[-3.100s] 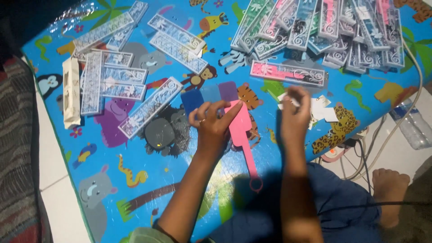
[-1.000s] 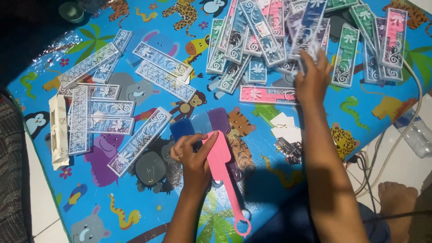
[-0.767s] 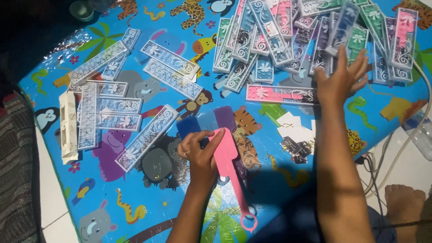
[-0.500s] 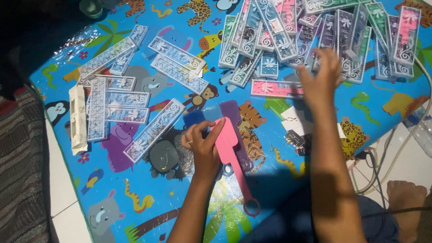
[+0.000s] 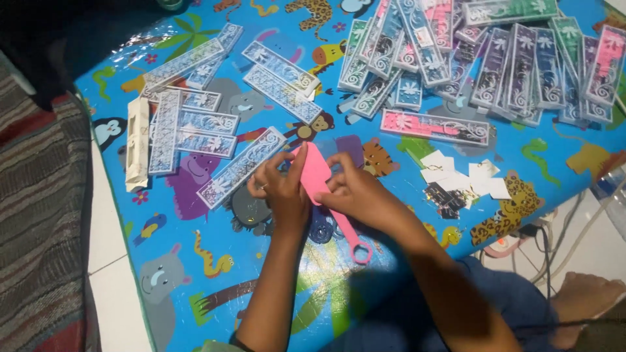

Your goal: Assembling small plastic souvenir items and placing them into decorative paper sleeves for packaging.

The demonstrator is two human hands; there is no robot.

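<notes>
Blue animal-print mat (image 5: 195, 274) carried the work. Both hands, left hand (image 5: 282, 189) and right hand (image 5: 355, 192), were closed round a pink paddle-shaped tool (image 5: 315, 175) at centre, apparently being fitted or adjusted. Patterned packets (image 5: 482, 58) lay heaped far right; next move likely needs a steady grip.

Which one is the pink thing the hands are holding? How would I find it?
Look at the blue animal-print mat, then near its front edge where the left hand and right hand meet. Between them is the pink flat tool. Unlike the patterned packets around it, it is plain pink, with a thin handle ending in a ring.
</notes>
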